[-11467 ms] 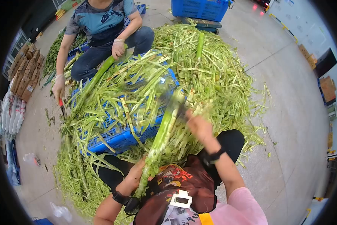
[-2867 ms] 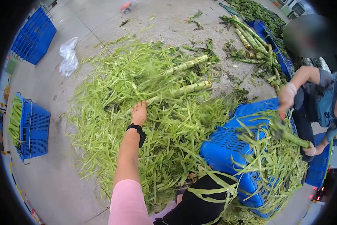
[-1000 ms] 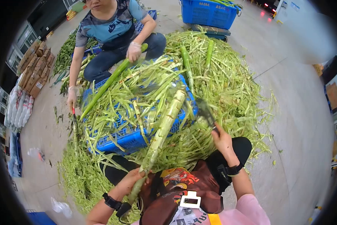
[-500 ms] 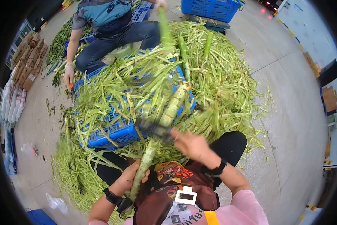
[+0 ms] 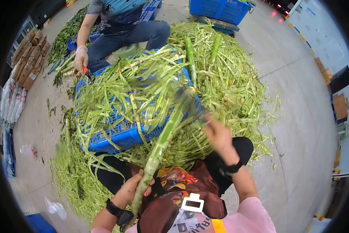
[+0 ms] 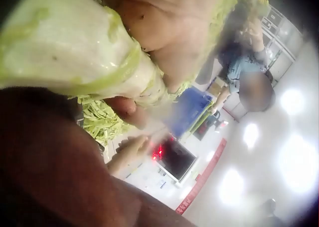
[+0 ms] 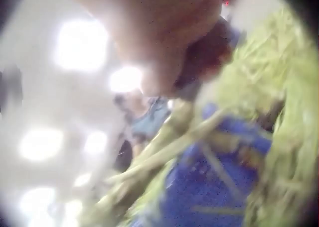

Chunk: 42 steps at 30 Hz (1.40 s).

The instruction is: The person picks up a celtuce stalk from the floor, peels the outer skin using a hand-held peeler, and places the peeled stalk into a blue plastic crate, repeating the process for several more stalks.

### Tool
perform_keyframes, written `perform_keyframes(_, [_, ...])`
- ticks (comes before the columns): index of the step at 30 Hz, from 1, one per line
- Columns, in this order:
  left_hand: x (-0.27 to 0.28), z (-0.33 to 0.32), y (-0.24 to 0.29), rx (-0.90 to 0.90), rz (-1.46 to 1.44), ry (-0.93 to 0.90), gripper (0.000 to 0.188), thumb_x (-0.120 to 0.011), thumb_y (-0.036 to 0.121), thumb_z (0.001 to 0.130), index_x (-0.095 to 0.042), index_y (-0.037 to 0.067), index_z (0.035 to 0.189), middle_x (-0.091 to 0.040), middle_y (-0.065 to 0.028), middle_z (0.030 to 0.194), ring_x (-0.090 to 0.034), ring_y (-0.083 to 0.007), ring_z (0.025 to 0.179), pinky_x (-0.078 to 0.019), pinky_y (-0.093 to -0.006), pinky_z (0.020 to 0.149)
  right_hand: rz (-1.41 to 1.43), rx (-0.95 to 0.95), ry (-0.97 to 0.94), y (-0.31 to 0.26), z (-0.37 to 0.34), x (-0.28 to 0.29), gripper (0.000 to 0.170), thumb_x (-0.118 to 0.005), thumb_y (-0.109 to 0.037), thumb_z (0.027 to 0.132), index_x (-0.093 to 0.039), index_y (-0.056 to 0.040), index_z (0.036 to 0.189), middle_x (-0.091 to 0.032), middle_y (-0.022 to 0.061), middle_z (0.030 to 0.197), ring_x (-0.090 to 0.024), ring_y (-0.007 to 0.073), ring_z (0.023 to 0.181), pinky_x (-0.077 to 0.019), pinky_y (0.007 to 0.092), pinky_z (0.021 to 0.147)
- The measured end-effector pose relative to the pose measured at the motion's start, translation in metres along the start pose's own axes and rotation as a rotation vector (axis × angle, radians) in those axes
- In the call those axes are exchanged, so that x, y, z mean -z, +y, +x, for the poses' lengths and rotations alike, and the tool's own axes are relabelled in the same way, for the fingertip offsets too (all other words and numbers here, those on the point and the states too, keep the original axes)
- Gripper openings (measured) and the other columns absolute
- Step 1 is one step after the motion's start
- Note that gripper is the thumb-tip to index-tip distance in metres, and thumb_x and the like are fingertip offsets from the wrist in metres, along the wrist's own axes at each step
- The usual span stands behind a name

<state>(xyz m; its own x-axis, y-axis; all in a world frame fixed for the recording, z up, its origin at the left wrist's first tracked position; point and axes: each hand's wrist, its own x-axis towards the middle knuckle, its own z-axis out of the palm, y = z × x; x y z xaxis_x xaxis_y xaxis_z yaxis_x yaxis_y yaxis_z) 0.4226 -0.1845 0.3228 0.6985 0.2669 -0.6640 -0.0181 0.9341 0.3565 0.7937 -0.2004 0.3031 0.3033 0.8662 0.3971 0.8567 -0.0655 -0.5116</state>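
A thick celtuce stalk (image 5: pixel 159 149) slants up and away from my lap, pale below with a bright green stripe along its upper part. My left hand (image 5: pixel 133 189) grips its lower end, fingers wrapped round it, as the left wrist view also shows. My right hand (image 5: pixel 221 139) holds a dark-bladed peeling knife (image 5: pixel 193 106) by the handle. Motion blurs the knife, which overlaps the stalk's far end. Below that end is an upturned blue crate (image 5: pixel 124 139) strewn with peel strips (image 5: pixel 116 97). In the right wrist view the right hand (image 7: pixel 154 33) is blurred.
Two bright green peeled stalks (image 5: pixel 190 58) lie on the peel heap (image 5: pixel 236 85) beyond the crate. Across from me sits a person (image 5: pixel 131 35) whose gloved hand holds a red-handled tool (image 5: pixel 88 73). Another blue crate (image 5: pixel 219 11) stands behind the heap.
The peeled strip has appeared on the stalk's upper part. My right hand swept the knife down near the left hand, then back to the far end. The other person's green stalk has left view.
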Motion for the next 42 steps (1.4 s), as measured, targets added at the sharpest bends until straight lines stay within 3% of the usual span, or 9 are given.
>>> perform_keyframes(4, [0.001,0.002,0.002,0.033,0.03,0.102,0.055,-0.04,0.055,0.092,-0.053,0.002,0.1,-0.055,-0.0103,0.079,-0.051,-0.0199,0.052,-0.0412,-0.0295,0.047,0.15,0.573,-0.571,-0.073,-0.043,-0.006,0.041,-0.06,-0.03,0.082,-0.055,-0.0227,0.122,-0.06,0.0088,0.07,-0.063,0.0279,0.067,-0.0491,0.0382,0.048])
perform_keyframes(7, [-0.002,-0.001,0.003,0.005,0.134,0.121,0.054,-0.044,0.054,0.092,-0.055,0.001,0.092,-0.055,-0.0093,0.073,-0.052,-0.0204,0.051,-0.0409,-0.0301,0.047,-0.403,0.194,-0.723,-0.059,0.014,-0.011,0.037,-0.059,-0.029,0.083,-0.058,-0.0225,0.119,-0.063,0.0107,0.076,-0.064,0.0292,0.07,-0.0493,0.0387,0.052])
perform_keyframes(9, [-0.013,-0.003,0.005,-0.036,0.161,0.12,0.052,-0.046,0.051,0.092,-0.056,0.001,0.087,-0.055,-0.0089,0.07,-0.053,-0.0203,0.051,-0.0409,-0.0304,0.046,-0.044,-0.088,-0.064,0.059,0.038,-0.027,0.035,-0.056,-0.028,0.086,-0.056,-0.02,0.12,-0.066,0.0127,0.09,-0.065,0.0314,0.073,-0.0501,0.0431,0.058])
perform_keyframes(13, [-0.014,-0.004,0.005,-0.046,0.085,0.129,0.046,-0.046,0.047,0.094,-0.053,0.001,0.099,-0.056,-0.0125,0.073,-0.055,-0.0243,0.053,-0.0417,-0.0304,0.048,-0.109,-0.386,0.134,0.081,0.045,0.004,0.033,-0.057,-0.028,0.085,-0.06,-0.0202,0.118,-0.065,0.0135,0.086,-0.063,0.0343,0.069,-0.0502,0.0423,0.057])
perform_keyframes(19, [-0.008,0.008,-0.003,0.002,-0.035,0.053,0.045,-0.035,0.047,0.097,-0.049,0.004,0.108,-0.053,-0.0116,0.069,-0.052,-0.0236,0.053,-0.0425,-0.0305,0.051,0.09,0.457,-0.579,-0.063,-0.049,-0.009,0.034,-0.052,-0.028,0.087,-0.055,-0.0225,0.12,-0.063,0.0123,0.079,-0.064,0.0304,0.067,-0.051,0.0418,0.052])
perform_keyframes(26, [-0.028,0.004,-0.002,-0.043,0.153,0.079,0.046,-0.029,0.049,0.099,-0.047,0.008,0.111,-0.05,-0.0098,0.067,-0.049,-0.0208,0.051,-0.0403,-0.0294,0.049,-0.156,-0.428,0.052,0.071,0.049,-0.009,0.037,-0.061,-0.026,0.085,-0.059,-0.0164,0.12,-0.067,0.0141,0.085,-0.065,0.0308,0.075,-0.0515,0.0392,0.061])
perform_keyframes(36, [-0.007,0.017,-0.007,0.126,-0.14,-0.109,0.049,-0.024,0.052,0.098,-0.047,0.011,0.112,-0.045,-0.0088,0.077,-0.04,-0.0172,0.047,-0.0362,-0.0273,0.047,0.129,0.49,-0.333,-0.048,-0.06,-0.021,0.049,-0.068,-0.029,0.078,-0.054,-0.0284,0.125,-0.039,0.0052,0.061,-0.052,0.0229,0.052,-0.046,0.0331,0.047])
perform_keyframes(38, [-0.006,0.017,-0.01,0.116,-0.103,-0.116,0.048,-0.024,0.051,0.098,-0.046,0.011,0.112,-0.044,-0.0085,0.076,-0.038,-0.0168,0.047,-0.0356,-0.0273,0.047,-0.27,0.114,-0.602,-0.018,-0.01,-0.027,0.038,-0.059,-0.031,0.083,-0.057,-0.0259,0.12,-0.061,0.0083,0.076,-0.062,0.0288,0.067,-0.0493,0.0395,0.053])
perform_keyframes(42, [-0.011,0.012,-0.013,0.062,-0.077,-0.104,0.05,-0.032,0.052,0.096,-0.046,0.007,0.111,-0.047,-0.0089,0.078,-0.046,-0.0198,0.053,-0.0394,-0.0295,0.05,-0.008,-0.502,0.1,0.086,0.041,-0.017,0.035,-0.058,-0.028,0.085,-0.06,-0.0185,0.118,-0.067,0.0128,0.09,-0.064,0.0322,0.078,-0.0509,0.0403,0.065])
